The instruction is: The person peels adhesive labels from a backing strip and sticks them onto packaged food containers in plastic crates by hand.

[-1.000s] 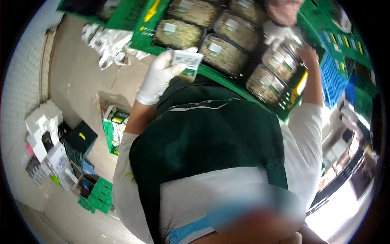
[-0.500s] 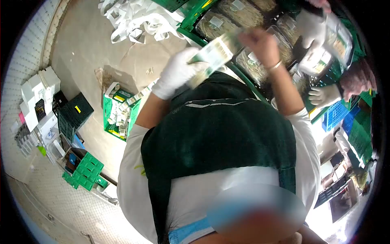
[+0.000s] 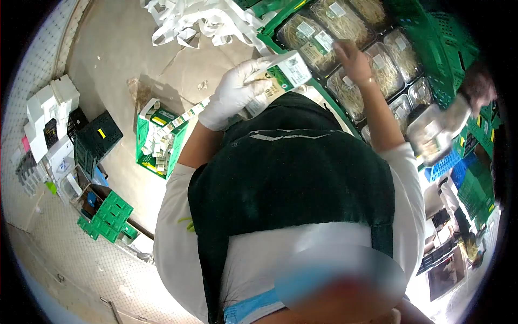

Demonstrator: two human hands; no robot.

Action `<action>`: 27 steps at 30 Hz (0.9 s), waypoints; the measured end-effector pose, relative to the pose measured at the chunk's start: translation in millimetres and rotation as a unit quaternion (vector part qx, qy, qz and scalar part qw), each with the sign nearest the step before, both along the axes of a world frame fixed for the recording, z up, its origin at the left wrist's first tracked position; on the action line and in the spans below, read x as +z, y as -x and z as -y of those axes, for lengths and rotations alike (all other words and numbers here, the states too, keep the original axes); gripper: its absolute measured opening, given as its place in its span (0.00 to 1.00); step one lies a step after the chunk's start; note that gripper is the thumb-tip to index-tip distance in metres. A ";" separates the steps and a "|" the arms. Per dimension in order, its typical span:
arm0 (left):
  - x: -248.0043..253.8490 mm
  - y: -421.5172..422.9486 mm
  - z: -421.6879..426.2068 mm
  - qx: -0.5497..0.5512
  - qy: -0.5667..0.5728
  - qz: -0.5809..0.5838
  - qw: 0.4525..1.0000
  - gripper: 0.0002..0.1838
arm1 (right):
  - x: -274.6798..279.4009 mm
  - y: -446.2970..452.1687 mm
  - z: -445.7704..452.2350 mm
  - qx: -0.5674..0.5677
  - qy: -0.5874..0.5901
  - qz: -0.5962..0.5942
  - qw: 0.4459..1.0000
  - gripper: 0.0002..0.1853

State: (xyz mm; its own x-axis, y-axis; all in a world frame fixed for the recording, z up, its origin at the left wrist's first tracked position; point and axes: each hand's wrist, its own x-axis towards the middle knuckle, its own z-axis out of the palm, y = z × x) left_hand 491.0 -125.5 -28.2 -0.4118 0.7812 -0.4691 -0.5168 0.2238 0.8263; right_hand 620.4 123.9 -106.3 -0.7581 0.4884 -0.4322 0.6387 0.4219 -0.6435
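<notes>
My left hand [image 3: 232,94], in a white glove, is closed round a stack of printed green and white card labels [image 3: 294,73]. My bare right hand [image 3: 354,66] is over the green crate [image 3: 274,26], its fingertips pinched at the edge of a green and white label [image 3: 318,47]. That label lies across a clear-lidded pack of pale sprouts [image 3: 295,31] at the crate's near left corner. More such packs [image 3: 342,22] fill rows in the crate, several with a small white sticker on the lid. My right forearm hides part of the packs.
At the right, a co-worker's blurred hand [image 3: 456,116] holds clear packs [image 3: 430,135] beside the crate. White straps [image 3: 208,21] lie on the floor at the upper left. A small green crate of labels [image 3: 143,146] stands on the floor, with black crates [image 3: 100,135] further left.
A label now lies on the corner pack under my right fingers, which were blurred beside the label stack. The co-worker's hands and packs have moved away to the right. My left hand keeps its stack.
</notes>
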 end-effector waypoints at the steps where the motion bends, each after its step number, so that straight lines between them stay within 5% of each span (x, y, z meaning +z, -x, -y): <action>1: 6.7 -3.5 -8.1 -0.010 -0.013 -0.019 1.000 0.14 | 26.1 -3.1 21.8 0.016 0.164 -0.129 0.978 0.21; 2: 10.6 -5.4 -13.6 -0.021 -0.026 -0.039 0.999 0.14 | 47.4 -5.4 40.2 0.029 0.320 -0.256 0.912 0.18; 4: 2.4 -0.2 -18.3 -0.096 -0.006 -0.074 0.993 0.14 | 78.3 -6.5 53.9 0.127 0.136 -0.264 0.947 0.15; 6: 14.9 2.8 -34.3 -0.224 0.033 -0.345 0.911 0.14 | 73.9 -8.0 53.3 0.136 0.112 -0.253 0.951 0.14; 7: 11.7 -7.9 -45.9 -0.122 -0.037 -0.322 0.938 0.10 | 73.9 -9.4 56.1 0.110 0.135 -0.269 0.947 0.13; 10: 20.1 -11.5 -59.5 -0.158 0.061 -0.318 0.933 0.12 | 88.2 -11.3 60.1 0.011 0.075 -0.279 0.957 0.12; 11: 17.0 -16.3 -63.3 -0.121 0.055 -0.229 0.964 0.16 | 81.4 -15.0 53.1 0.013 0.020 -0.283 0.959 0.10; 14: 7.5 -16.2 -59.9 -0.160 0.045 -0.260 0.951 0.15 | 56.9 -7.2 -6.3 0.000 -0.240 -0.260 0.935 0.05; 16: -10.6 -7.9 -43.3 -0.122 0.084 -0.086 0.985 0.11 | 8.2 3.2 -62.8 -0.048 -0.311 -0.220 0.923 0.15; 20: -16.4 -3.5 -27.3 -0.071 0.057 -0.023 0.996 0.06 | -94.5 14.2 -83.1 0.038 -0.464 -0.050 0.884 0.23; 22: -7.8 -5.1 -28.4 -0.071 0.085 -0.014 0.994 0.08 | -107.1 13.3 -83.8 0.001 -0.447 -0.012 0.894 0.23; 24: -2.8 -8.6 -30.2 -0.063 0.059 -0.015 0.996 0.14 | -99.4 9.2 -85.7 -0.105 -0.523 -0.005 0.846 0.25; 26: -3.2 -15.3 -33.6 -0.046 0.035 -0.015 0.998 0.16 | -79.2 0.7 -91.5 -0.121 -0.453 0.069 0.880 0.32; 27: -4.6 -18.1 -35.9 -0.026 0.011 -0.014 0.999 0.17 | -66.7 -4.4 -93.3 -0.082 -0.210 0.045 0.973 0.36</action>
